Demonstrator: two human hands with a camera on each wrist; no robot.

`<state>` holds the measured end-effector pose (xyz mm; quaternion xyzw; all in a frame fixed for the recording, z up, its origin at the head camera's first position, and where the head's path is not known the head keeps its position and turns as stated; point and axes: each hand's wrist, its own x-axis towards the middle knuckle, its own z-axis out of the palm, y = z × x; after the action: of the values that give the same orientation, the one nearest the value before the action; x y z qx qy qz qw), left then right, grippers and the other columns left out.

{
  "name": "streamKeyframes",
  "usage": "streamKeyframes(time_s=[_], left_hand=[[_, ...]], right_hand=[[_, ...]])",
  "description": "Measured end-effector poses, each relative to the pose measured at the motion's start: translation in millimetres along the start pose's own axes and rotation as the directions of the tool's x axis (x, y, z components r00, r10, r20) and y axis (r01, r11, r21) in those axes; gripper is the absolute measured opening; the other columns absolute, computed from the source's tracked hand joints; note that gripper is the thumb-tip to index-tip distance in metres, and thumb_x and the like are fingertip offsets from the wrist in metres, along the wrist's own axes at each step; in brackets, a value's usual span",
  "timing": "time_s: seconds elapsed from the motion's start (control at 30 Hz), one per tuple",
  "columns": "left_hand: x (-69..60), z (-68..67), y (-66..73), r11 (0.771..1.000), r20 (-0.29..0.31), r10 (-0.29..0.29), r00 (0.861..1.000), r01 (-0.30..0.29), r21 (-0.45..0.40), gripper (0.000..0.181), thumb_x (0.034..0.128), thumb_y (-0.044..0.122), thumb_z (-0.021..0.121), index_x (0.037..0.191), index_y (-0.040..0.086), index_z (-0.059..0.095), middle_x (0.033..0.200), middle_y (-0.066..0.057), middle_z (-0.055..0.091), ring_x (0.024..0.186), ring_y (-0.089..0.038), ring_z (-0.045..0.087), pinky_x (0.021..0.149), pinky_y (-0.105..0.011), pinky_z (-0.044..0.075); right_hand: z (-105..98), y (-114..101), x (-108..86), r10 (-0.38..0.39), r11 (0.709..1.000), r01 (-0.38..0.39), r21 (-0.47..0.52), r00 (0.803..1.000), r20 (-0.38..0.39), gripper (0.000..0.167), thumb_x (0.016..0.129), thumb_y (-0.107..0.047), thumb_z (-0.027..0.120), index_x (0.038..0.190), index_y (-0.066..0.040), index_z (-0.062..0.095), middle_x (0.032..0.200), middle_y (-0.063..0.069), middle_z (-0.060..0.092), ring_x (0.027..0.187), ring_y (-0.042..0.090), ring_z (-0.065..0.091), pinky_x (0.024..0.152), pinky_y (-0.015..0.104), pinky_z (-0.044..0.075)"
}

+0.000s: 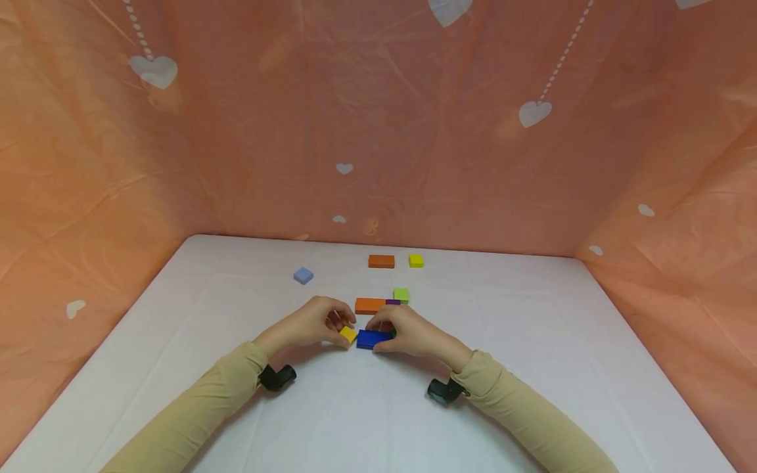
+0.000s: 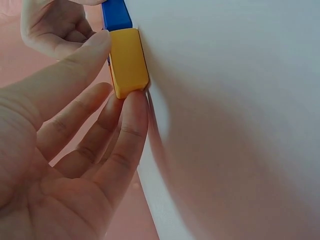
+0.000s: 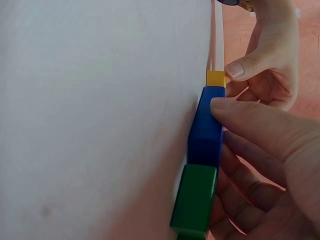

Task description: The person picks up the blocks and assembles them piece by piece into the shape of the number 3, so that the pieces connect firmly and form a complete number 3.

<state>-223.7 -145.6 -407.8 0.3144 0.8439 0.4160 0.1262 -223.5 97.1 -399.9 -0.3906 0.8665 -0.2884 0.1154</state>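
My left hand pinches a small golden-yellow block between thumb and fingers, tilted a little in the head view. Just to its right lies a longer blue block, which my right hand holds with the thumb on its near side. From the right wrist, a green block shows at the blue block's other end; in the head view my hand mostly covers it. The yellow block's end is close to the blue block in the left wrist view; whether they touch I cannot tell.
Behind my hands lie an orange block, a partly covered purple block and a lime block. Farther back are a brownish-orange block, a yellow block and a light blue block. Peach cloth surrounds the white table.
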Motion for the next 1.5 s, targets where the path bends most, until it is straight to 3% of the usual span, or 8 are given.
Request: streamKeyframes(time_s=[0.3,0.77,1.13,1.5], left_hand=[[0.4,1.1,0.3,1.000,-0.004,-0.007,1.000,0.007,-0.005,0.032,0.0754,0.011,0.082,0.103,0.003,0.067,0.091,-0.002,0.065,0.078,-0.016,0.056,0.070,-0.026,0.051],[-5.6,-2.8,1.3,0.995,-0.061,-0.097,0.993,0.095,-0.036,0.021,0.0820,0.009,0.076,0.100,0.001,0.068,0.087,-0.001,0.065,0.078,-0.015,0.060,0.071,-0.027,0.051],[-5.7,-1.8,-1.2,0.992,-0.069,-0.119,0.990,0.116,-0.052,0.018,0.0813,0.009,0.076,0.096,0.001,0.070,0.083,-0.001,0.065,0.075,-0.014,0.059,0.066,-0.026,0.051],[-5.6,-1.6,-1.0,0.989,-0.066,-0.134,0.989,0.129,-0.073,0.018,0.0807,0.007,0.076,0.095,0.000,0.069,0.083,-0.002,0.065,0.074,-0.014,0.060,0.067,-0.026,0.052]], right_hand=[[-1,0,0.9,0.021,1.000,-0.021,-0.001,1.000,0.002,0.033,0.081,-0.018,0.079,0.110,-0.006,0.068,0.104,0.000,0.065,0.092,0.011,0.058,0.083,0.024,0.048],[0,-1,1.3,0.021,1.000,-0.021,0.010,1.000,0.002,0.033,0.080,-0.018,0.079,0.109,-0.006,0.068,0.104,0.000,0.066,0.092,0.011,0.058,0.083,0.026,0.048],[-1,-1,1.1,0.022,1.000,-0.022,-0.007,1.000,0.002,0.033,0.080,-0.018,0.079,0.110,-0.007,0.068,0.104,-0.001,0.065,0.091,0.010,0.058,0.082,0.024,0.048],[-15,-3,-0.9,-0.037,0.997,0.040,0.070,0.999,-0.038,0.030,0.082,-0.010,0.076,0.109,-0.001,0.067,0.101,0.006,0.065,0.086,0.018,0.062,0.075,0.028,0.052]])
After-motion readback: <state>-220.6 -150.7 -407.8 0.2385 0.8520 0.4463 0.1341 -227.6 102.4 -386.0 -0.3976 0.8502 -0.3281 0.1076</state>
